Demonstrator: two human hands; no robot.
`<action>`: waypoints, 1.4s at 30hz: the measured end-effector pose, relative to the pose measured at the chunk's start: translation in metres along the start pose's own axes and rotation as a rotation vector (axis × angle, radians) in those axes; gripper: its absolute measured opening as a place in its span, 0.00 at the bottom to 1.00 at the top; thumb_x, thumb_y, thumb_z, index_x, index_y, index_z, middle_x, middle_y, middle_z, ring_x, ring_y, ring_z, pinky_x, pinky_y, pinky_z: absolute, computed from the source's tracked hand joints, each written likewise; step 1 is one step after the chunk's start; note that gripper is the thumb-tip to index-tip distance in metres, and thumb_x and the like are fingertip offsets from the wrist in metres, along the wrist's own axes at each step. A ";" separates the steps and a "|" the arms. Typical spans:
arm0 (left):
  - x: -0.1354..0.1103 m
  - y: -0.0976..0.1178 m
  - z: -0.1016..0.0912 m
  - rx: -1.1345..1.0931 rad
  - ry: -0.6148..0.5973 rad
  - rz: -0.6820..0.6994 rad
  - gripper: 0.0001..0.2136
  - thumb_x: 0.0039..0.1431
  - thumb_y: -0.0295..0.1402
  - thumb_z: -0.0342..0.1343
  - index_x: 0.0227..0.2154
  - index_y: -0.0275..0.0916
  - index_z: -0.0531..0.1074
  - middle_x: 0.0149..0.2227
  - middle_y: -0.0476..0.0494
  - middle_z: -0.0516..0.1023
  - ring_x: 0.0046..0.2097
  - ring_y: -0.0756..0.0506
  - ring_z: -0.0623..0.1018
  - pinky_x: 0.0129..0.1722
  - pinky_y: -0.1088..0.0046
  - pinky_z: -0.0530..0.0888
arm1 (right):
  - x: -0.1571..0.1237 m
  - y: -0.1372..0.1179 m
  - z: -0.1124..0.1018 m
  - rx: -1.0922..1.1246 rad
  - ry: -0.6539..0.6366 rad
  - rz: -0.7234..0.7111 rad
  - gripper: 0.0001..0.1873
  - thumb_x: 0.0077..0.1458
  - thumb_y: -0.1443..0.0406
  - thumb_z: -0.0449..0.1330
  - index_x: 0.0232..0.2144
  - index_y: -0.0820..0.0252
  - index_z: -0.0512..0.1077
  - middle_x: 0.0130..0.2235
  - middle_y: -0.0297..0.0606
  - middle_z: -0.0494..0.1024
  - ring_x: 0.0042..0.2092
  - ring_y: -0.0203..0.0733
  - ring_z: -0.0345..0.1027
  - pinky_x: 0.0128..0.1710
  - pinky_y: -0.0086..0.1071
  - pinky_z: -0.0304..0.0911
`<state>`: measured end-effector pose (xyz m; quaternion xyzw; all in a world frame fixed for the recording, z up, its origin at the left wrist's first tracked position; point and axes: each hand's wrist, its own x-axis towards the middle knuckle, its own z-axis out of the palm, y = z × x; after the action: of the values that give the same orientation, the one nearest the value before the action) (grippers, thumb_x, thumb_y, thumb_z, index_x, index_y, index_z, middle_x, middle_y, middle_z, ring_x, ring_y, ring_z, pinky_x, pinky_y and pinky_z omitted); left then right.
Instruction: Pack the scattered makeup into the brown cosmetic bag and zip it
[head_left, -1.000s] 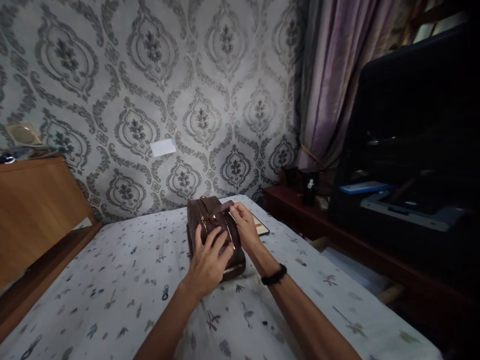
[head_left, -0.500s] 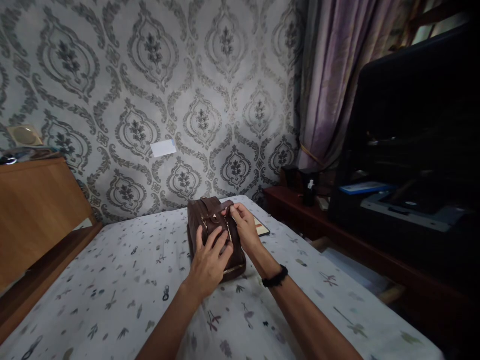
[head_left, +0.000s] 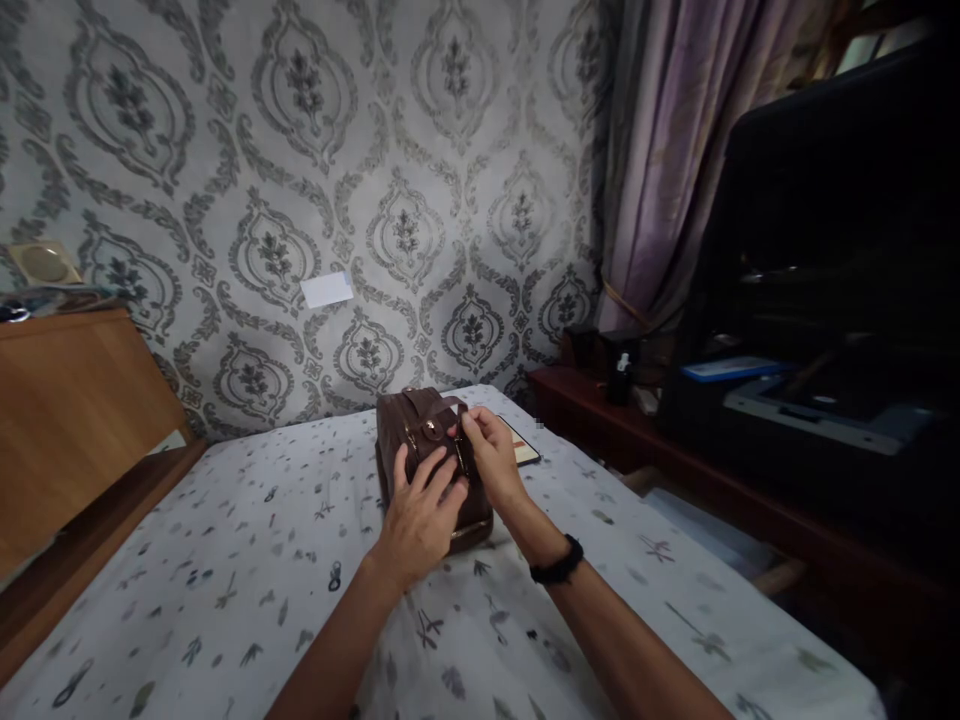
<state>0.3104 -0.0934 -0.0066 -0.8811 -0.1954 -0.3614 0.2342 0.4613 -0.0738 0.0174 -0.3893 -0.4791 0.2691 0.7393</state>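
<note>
A small dark brown leather bag (head_left: 420,430) with gold zips lies on the patterned white bed sheet (head_left: 247,580). My left hand (head_left: 420,515) rests flat on the bag's near end, fingers spread, pressing it down. My right hand (head_left: 489,455), with a black band on the wrist, pinches something small at the bag's top right edge, apparently a zip pull. A phone (head_left: 523,447) lies on the sheet just behind my right hand, partly hidden by it.
A wooden headboard (head_left: 67,430) rises at the left. A dark wooden shelf (head_left: 600,420) with a small bottle (head_left: 619,378) runs along the right of the bed. Behind it stand purple curtains and a dark cabinet with a blue-edged tray.
My right hand's pinch has shifted slightly nearer along the bag's top edge. My left hand stays flat on the bag. The view has tilted a little.
</note>
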 end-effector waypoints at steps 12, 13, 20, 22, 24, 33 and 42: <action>-0.002 -0.001 0.003 -0.010 0.024 0.002 0.11 0.64 0.26 0.50 0.46 0.39 0.74 0.53 0.38 0.77 0.61 0.40 0.69 0.67 0.41 0.46 | -0.017 -0.004 -0.006 -0.107 0.009 -0.065 0.14 0.56 0.53 0.59 0.26 0.54 0.68 0.27 0.34 0.77 0.32 0.42 0.69 0.38 0.35 0.63; -0.002 -0.001 0.002 -0.010 0.023 0.002 0.11 0.64 0.26 0.50 0.47 0.39 0.73 0.53 0.38 0.77 0.61 0.40 0.69 0.67 0.41 0.46 | -0.018 -0.005 -0.006 -0.113 0.012 -0.066 0.14 0.57 0.53 0.59 0.26 0.54 0.68 0.27 0.34 0.77 0.32 0.43 0.69 0.38 0.36 0.64; -0.001 0.000 -0.001 -0.007 0.002 -0.008 0.10 0.66 0.27 0.50 0.46 0.39 0.73 0.55 0.39 0.76 0.61 0.40 0.69 0.67 0.41 0.47 | -0.028 -0.005 -0.008 -0.133 0.041 -0.055 0.13 0.58 0.54 0.58 0.26 0.53 0.69 0.27 0.34 0.77 0.33 0.44 0.70 0.38 0.37 0.64; -0.001 0.001 -0.001 -0.013 -0.003 -0.006 0.11 0.66 0.27 0.49 0.47 0.38 0.73 0.55 0.38 0.76 0.61 0.39 0.69 0.67 0.41 0.47 | -0.029 -0.005 -0.008 -0.138 0.049 -0.053 0.13 0.58 0.53 0.58 0.26 0.53 0.69 0.27 0.34 0.78 0.33 0.44 0.70 0.38 0.37 0.65; 0.000 0.002 -0.003 -0.032 -0.009 -0.011 0.11 0.66 0.26 0.49 0.47 0.38 0.72 0.55 0.37 0.76 0.61 0.39 0.69 0.66 0.40 0.47 | -0.031 -0.004 -0.009 -0.143 0.054 -0.053 0.14 0.58 0.53 0.58 0.26 0.53 0.69 0.27 0.35 0.78 0.33 0.44 0.70 0.38 0.37 0.64; 0.011 -0.019 -0.024 -0.474 0.287 -0.467 0.07 0.67 0.30 0.48 0.43 0.40 0.71 0.43 0.41 0.75 0.49 0.44 0.74 0.52 0.62 0.71 | -0.036 -0.006 -0.010 -0.133 0.074 -0.091 0.15 0.58 0.53 0.58 0.26 0.54 0.70 0.29 0.35 0.79 0.34 0.44 0.68 0.38 0.36 0.61; 0.013 -0.052 -0.004 -0.490 0.159 -0.748 0.11 0.61 0.33 0.55 0.46 0.41 0.74 0.43 0.42 0.73 0.47 0.42 0.74 0.48 0.61 0.73 | -0.036 -0.003 -0.012 -0.170 0.061 -0.122 0.16 0.60 0.52 0.56 0.26 0.54 0.70 0.29 0.36 0.77 0.33 0.44 0.68 0.36 0.35 0.59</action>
<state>0.2899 -0.0511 0.0199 -0.7489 -0.3904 -0.5233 -0.1137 0.4585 -0.1073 -0.0008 -0.4287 -0.5000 0.1701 0.7330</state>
